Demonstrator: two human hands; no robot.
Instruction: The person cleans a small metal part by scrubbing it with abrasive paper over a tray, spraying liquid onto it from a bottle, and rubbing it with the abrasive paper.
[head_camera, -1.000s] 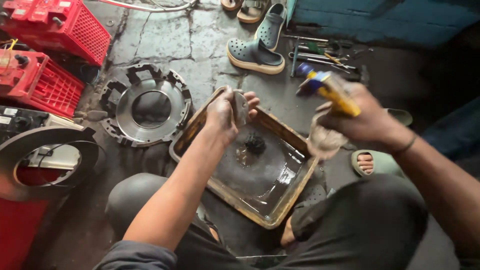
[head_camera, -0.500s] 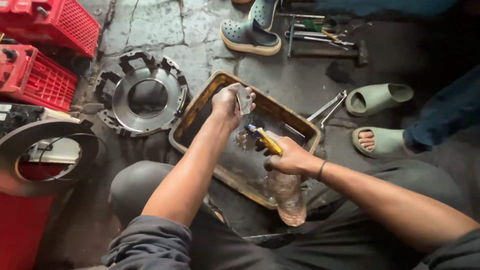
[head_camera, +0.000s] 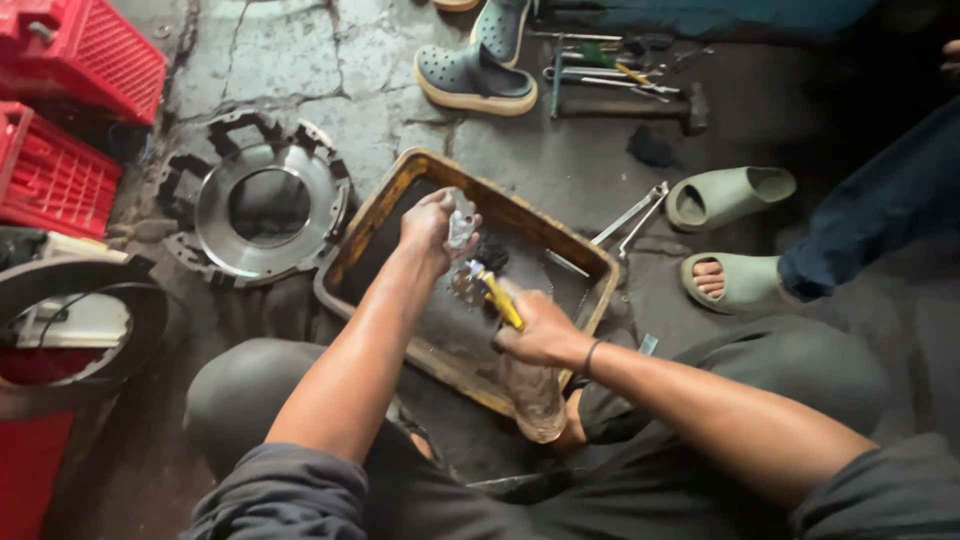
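The left hand (head_camera: 432, 225) grips a small metal part (head_camera: 461, 224) over the tray (head_camera: 352, 262). The right hand (head_camera: 540, 330) is closed on a yellow brush (head_camera: 495, 296) and a clear bottle (head_camera: 532, 397), bristles just below the part.

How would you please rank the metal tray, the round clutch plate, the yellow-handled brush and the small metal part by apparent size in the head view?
1. Metal tray, largest.
2. Round clutch plate.
3. Yellow-handled brush in the right hand.
4. Small metal part in the left hand; close to the brush, partly hidden, so unsure.
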